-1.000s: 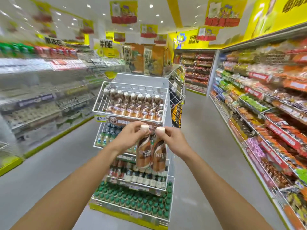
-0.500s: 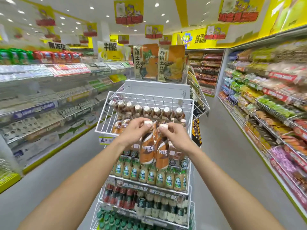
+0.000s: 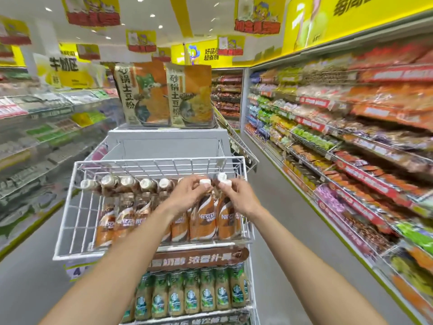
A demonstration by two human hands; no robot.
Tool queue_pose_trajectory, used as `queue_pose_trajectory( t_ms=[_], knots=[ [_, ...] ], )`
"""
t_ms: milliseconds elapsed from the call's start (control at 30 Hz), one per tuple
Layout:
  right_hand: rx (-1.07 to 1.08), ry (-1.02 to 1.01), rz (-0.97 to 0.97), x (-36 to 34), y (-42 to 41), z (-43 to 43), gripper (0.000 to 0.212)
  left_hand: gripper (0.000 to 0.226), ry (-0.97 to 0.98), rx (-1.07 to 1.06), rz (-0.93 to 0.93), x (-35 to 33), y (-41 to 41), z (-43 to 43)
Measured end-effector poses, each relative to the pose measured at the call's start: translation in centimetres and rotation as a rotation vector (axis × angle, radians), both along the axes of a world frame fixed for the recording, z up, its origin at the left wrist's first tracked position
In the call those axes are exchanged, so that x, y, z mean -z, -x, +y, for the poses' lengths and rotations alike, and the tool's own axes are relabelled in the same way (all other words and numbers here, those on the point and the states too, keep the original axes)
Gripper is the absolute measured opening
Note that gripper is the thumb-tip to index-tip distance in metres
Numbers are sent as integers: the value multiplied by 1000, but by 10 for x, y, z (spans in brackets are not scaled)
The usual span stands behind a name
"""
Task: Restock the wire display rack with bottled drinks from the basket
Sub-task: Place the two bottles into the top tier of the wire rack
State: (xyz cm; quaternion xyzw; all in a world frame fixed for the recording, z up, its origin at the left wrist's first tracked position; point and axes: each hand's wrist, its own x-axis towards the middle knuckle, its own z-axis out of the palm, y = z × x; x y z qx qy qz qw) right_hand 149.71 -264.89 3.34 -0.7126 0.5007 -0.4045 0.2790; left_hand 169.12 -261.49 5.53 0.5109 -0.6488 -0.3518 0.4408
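The wire rack's [image 3: 77, 212] top tier shows bare wire by its left wall; a row of bottles [image 3: 124, 221] fills the rest. By the right wall, the left hand [image 3: 187, 195] pinches one coffee bottle's [image 3: 202, 219] white cap, and the right hand [image 3: 239, 198] pinches the second bottle's [image 3: 226, 221].

Counts: 2 hands, left hand [image 3: 185, 195] and right hand [image 3: 241, 198], 1 bottle per hand: left brown white-capped Nescafé bottle [image 3: 202, 219], right brown white-capped Nescafé bottle [image 3: 228, 219]. White wire top basket [image 3: 70, 221]: 4 more front-row brown bottles [image 3: 105, 226] visible, at least 6 back-row white caps [image 3: 109, 180]; the arms hide the rest. 1 tier below: at least 7 green-labelled beige bottles [image 3: 192, 294] in front; 2 big orange printed pouches [image 3: 143, 95] on top.
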Motion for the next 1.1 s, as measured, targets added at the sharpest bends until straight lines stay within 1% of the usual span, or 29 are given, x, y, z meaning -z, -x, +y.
queue_pose_trajectory(
  t_ms=[100,167,300,400,433,500,567,633,733,867,1000,1100],
  knots=[
    [98,-25,47,12,-5,-13,39,26,-31,48,20,16,-4,-26],
    [160,-17,112,15,-10,-17,40,28,-78,49,93,27,-3,-39],
    [222,-48,129,33,-17,-41,52,22,-103,69,147,40,1,-57],
    [260,-89,159,33,-19,-43,36,22,-108,51,166,51,1,-60],
    [270,-101,162,32,-19,-43,32,25,-117,35,172,55,0,-61],
    [291,-116,163,33,-20,-44,29,39,-118,-23,191,62,0,-64],
    [321,-142,176,34,-22,-45,36,53,-113,-93,203,71,-2,-67],
    [341,-155,232,32,-24,-44,39,59,-104,-143,210,82,-6,-73],
    [337,-174,304,34,-27,-42,35,67,-112,-164,213,86,-8,-73],
    [340,-218,279,42,-31,-41,35,63,-177,-180,232,82,-3,-71],
    [352,-199,282,44,-31,-41,33,67,-235,-158,282,85,-2,-76],
    [371,-194,265,46,-32,-42,31,64,-245,-145,284,79,0,-71]
  ],
)
